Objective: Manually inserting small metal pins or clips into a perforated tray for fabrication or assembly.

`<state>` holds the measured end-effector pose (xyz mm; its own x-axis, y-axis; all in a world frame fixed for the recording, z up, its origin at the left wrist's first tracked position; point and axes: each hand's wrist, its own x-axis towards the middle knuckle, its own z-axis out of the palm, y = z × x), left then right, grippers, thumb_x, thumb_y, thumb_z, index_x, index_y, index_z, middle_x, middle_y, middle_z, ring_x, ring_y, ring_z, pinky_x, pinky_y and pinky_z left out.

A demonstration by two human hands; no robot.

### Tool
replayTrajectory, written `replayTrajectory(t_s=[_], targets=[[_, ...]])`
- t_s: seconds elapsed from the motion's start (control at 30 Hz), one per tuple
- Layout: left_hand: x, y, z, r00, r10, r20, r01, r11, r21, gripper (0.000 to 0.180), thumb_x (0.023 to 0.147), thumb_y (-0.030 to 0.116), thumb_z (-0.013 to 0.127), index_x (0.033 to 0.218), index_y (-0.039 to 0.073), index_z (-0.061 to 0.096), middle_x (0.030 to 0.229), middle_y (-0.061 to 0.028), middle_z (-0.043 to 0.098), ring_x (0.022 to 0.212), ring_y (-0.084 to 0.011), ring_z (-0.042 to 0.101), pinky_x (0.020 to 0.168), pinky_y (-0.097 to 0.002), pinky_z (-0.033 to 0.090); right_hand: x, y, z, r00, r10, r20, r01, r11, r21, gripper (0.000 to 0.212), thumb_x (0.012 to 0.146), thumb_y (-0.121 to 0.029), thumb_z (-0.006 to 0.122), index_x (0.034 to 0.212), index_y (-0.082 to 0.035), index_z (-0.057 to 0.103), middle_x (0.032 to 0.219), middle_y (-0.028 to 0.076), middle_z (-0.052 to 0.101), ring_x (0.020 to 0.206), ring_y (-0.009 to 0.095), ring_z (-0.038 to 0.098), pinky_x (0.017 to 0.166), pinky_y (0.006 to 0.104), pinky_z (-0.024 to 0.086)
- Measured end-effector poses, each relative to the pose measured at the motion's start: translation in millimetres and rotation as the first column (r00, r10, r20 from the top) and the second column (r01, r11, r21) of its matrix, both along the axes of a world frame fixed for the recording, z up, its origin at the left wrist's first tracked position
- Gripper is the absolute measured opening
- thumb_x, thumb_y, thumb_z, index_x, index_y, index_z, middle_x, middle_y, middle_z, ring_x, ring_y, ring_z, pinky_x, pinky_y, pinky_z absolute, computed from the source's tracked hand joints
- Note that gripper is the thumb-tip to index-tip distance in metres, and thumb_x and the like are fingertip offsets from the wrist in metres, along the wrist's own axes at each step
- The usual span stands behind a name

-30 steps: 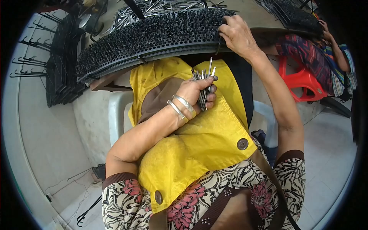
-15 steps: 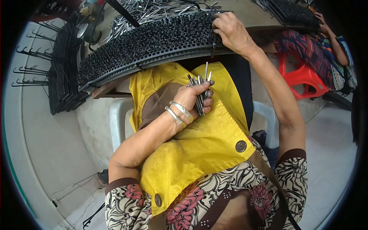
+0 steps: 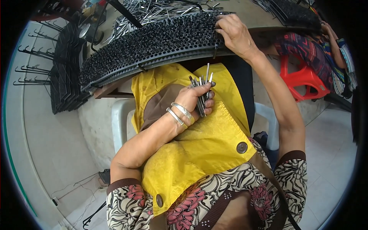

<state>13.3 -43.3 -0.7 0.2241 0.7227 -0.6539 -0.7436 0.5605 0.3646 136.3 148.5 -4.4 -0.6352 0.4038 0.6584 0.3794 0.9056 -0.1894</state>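
Observation:
My left hand (image 3: 193,96) is closed around a bundle of slim silvery metal pieces (image 3: 208,73) above my lap. One piece sticks up higher than the others. On the table edge lies a long black perforated rack (image 3: 153,43), thickly set with small dark upright parts. At its right end, my right hand (image 3: 236,35) has its fingers pinched together. Whatever those fingertips grip is too small or hidden to make out.
Loose metal pieces (image 3: 153,11) lie heaped behind the rack. Black racks with hooks (image 3: 65,73) stack at left. A co-worker's arm (image 3: 333,42) shows at the right, near a red stool (image 3: 303,82) and another black rack (image 3: 293,13). I sit in a pale chair (image 3: 119,119).
The view has shifted slightly. My right hand stays pinched at the rack's right end, its fingers a little changed. My left hand keeps its bundle. The co-worker's arm has moved.

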Motion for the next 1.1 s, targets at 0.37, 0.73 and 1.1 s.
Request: replayTrajectory(t_s=[0.37, 0.73, 1.1], targets=[[1, 0, 3, 1.000, -0.010, -0.013, 0.010, 1.000, 0.005, 0.014, 0.087, 0.014, 0.050, 0.095, 0.002, 0.051, 0.068, -0.0056, 0.049, 0.053, -0.0140, 0.044, 0.042, -0.0250, 0.035, 6, -17, -4, 0.994, -0.059, 0.089, 0.056, 0.998, 0.036, 0.015, 0.069, -0.001, 0.061, 0.083, 0.000, 0.057, 0.095, 0.015, 0.056, 0.091, 0.030, 0.051, 0.079, 0.0366, 0.043], [5, -1, 15, 0.989, 0.025, -0.147, 0.001, 0.984, 0.176, 0.014, 0.085, 0.013, 0.053, 0.093, 0.002, 0.052, 0.066, -0.0069, 0.053, 0.050, -0.0142, 0.046, 0.040, -0.0253, 0.035, 19, -100, 8, 0.956, -0.057, -0.289, -0.241, 0.411, -0.879, 0.007, 0.078, -0.005, 0.061, 0.082, 0.002, 0.061, 0.064, -0.001, 0.057, 0.055, 0.003, 0.049, 0.051, 0.0179, 0.040], [7, -1, 14, 0.968, 0.016, -0.250, 0.035, 0.979, 0.199, 0.011, 0.083, 0.010, 0.055, 0.088, 0.001, 0.052, 0.065, -0.0077, 0.054, 0.048, -0.0143, 0.048, 0.038, -0.0248, 0.035, 29, -95, 6, 0.905, -0.126, -0.406, -0.390, 0.136, -0.911, 0.004, 0.076, -0.002, 0.061, 0.077, 0.001, 0.060, 0.066, 0.003, 0.059, 0.056, 0.007, 0.054, 0.052, 0.0187, 0.044]])
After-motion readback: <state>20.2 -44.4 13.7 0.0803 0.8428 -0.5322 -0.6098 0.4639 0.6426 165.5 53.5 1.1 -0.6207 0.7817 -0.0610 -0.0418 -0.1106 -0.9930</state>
